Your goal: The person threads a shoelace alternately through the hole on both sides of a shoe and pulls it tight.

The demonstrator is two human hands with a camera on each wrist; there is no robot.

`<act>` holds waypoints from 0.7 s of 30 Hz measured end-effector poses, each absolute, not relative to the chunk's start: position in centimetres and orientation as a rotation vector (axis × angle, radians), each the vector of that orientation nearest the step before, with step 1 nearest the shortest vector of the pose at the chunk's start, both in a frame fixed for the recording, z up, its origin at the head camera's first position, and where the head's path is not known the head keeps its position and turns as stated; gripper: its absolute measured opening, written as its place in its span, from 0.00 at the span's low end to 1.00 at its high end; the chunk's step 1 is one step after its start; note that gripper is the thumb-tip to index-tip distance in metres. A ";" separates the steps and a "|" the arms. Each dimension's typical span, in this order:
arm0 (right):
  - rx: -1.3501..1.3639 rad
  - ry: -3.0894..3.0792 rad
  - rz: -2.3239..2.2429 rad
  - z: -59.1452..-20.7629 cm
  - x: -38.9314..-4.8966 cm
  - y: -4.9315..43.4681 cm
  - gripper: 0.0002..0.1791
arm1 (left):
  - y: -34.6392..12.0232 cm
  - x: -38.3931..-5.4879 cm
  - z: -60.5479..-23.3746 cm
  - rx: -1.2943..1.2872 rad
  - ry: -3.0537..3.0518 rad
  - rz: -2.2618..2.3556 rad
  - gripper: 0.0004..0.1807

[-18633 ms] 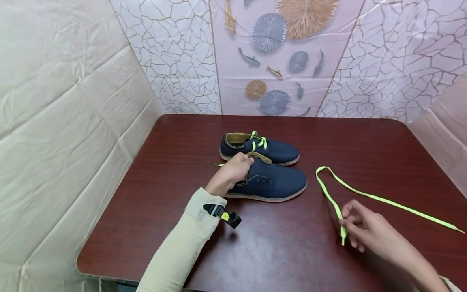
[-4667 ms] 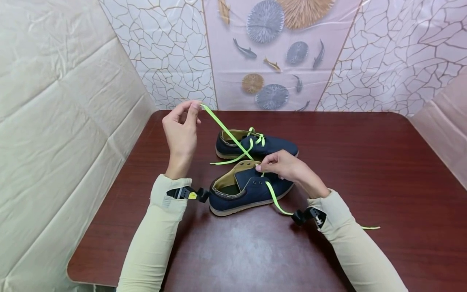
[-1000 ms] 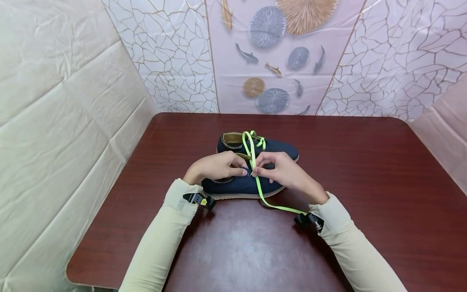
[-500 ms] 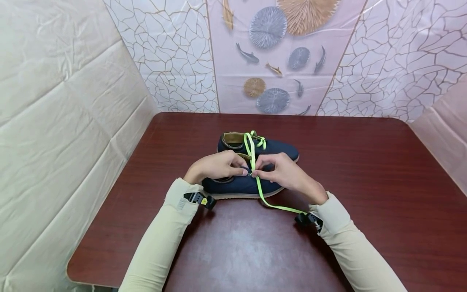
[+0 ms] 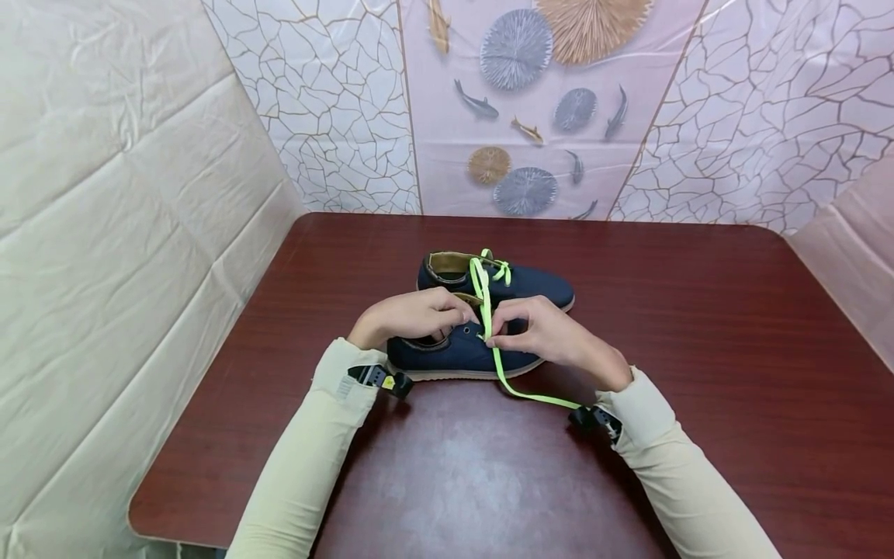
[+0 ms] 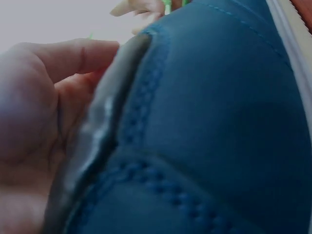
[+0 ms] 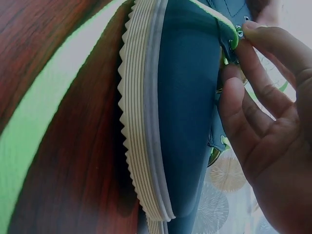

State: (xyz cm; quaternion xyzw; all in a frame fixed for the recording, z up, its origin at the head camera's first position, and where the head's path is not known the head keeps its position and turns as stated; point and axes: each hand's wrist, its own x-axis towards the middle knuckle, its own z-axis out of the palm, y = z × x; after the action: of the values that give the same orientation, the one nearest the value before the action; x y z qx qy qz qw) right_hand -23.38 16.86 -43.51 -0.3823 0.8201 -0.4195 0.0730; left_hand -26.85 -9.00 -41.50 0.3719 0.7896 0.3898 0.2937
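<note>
The near navy shoe (image 5: pixel 447 358) lies with its toe to the right. A flat neon-green shoelace (image 5: pixel 486 299) loops above it and trails down its near side. My right hand (image 5: pixel 548 334) pinches the lace beside the near row of eyelets; in the right wrist view its fingertips (image 7: pixel 249 28) meet at an eyelet. My left hand (image 5: pixel 412 317) reaches over the shoe's opening, with fingers partly inside behind the near eyelet flap. In the left wrist view the collar (image 6: pixel 105 117) hides those fingers' ends, so their hold is unclear.
A matching navy shoe (image 5: pixel 541 285), laced in neon green and tied, stands just behind. Both stand on a dark red-brown table (image 5: pixel 698 326). Patterned cloth (image 5: pixel 349 101) hangs behind it. Black wrist cameras (image 5: pixel 380 379) are strapped to both sleeves.
Earlier the near shoe was unlaced; lace now runs through it. In the last half second my left thumb lifts from the flap, uncovering an eyelet, and the lace loop sinks slightly.
</note>
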 end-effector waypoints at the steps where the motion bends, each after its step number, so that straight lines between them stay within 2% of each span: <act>1: -1.157 2.456 -1.263 -43.6 -23.4 16.8 0.05 | -9.1 -26.9 -41.4 0.996 2.098 1.025 0.19; 7: -1.186 2.432 -1.286 -43.7 -23.4 16.6 0.06 | -9.5 -26.9 -41.2 1.037 2.080 1.000 0.23; 15: -1.228 2.431 -1.340 -44.2 -23.4 16.4 0.07 | -8.6 -26.6 -41.3 1.061 2.189 1.025 0.16; 21: -1.150 2.383 -1.388 -44.2 -23.2 16.4 0.05 | -8.2 -26.3 -41.0 1.010 2.270 0.994 0.09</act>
State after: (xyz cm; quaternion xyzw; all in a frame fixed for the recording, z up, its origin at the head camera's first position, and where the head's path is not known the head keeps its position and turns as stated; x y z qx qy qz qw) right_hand -23.25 16.44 -44.20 -0.3837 0.7952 -0.4632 0.0767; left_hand -26.31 -8.18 -41.02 0.3671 0.8254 0.3616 0.2305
